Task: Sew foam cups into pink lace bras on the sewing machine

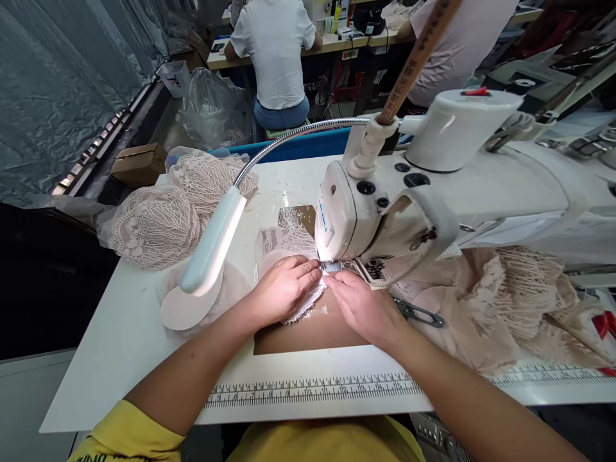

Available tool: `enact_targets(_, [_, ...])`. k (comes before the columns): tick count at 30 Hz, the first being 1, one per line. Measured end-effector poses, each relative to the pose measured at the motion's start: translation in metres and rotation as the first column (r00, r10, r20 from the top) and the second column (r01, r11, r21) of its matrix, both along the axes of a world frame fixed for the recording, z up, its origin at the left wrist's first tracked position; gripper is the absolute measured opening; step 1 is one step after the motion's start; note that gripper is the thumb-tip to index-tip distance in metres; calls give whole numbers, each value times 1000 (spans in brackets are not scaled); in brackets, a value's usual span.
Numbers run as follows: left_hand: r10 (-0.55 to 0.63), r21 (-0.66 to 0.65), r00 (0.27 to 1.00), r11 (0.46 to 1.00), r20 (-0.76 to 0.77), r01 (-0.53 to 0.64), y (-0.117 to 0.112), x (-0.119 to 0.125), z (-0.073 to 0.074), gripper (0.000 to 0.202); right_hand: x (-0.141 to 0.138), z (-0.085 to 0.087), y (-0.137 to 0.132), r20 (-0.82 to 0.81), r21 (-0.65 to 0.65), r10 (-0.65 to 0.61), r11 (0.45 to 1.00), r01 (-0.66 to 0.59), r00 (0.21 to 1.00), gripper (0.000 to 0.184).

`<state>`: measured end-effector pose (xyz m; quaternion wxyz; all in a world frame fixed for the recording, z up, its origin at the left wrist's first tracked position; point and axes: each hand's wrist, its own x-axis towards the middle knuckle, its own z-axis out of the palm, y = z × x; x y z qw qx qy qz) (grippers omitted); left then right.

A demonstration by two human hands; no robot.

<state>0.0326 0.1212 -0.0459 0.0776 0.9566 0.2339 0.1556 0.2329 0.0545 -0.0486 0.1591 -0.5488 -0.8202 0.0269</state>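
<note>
A pale lace-covered piece (308, 307), cup-shaped with a frayed-looking lower edge, lies under the needle area of the white sewing machine (339, 212). My left hand (283, 289) grips its left side, fingers closed together and fingertips close to the presser foot (331, 265). From the right, my right hand (360, 305) pinches the edge of the same piece just in front of the foot. More lace (289, 239) extends behind my left hand. My fingers partly cover the piece, and the needle tip cannot be made out.
Bundled lace cups (158, 224) lie at the left, behind a lamp (214, 240) on a bendable neck. Round beige pads (190, 308) rest near it. Thread snips (418, 312) and heaped beige lace (520, 301) are at right. A printed ruler (308, 390) runs along the front. Two people sit beyond.
</note>
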Motion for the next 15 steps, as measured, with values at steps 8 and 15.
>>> enact_targets(8, [95, 68, 995, 993, -33, -92, 1, -2, -1, 33, -1, -5, 2, -41, -33, -10, 999, 8, 999, 41])
enact_targets(15, [81, 32, 993, 996, -83, -78, -11, -6, 9, 33, 3, -6, 3, -52, 56, -19, 998, 22, 998, 37])
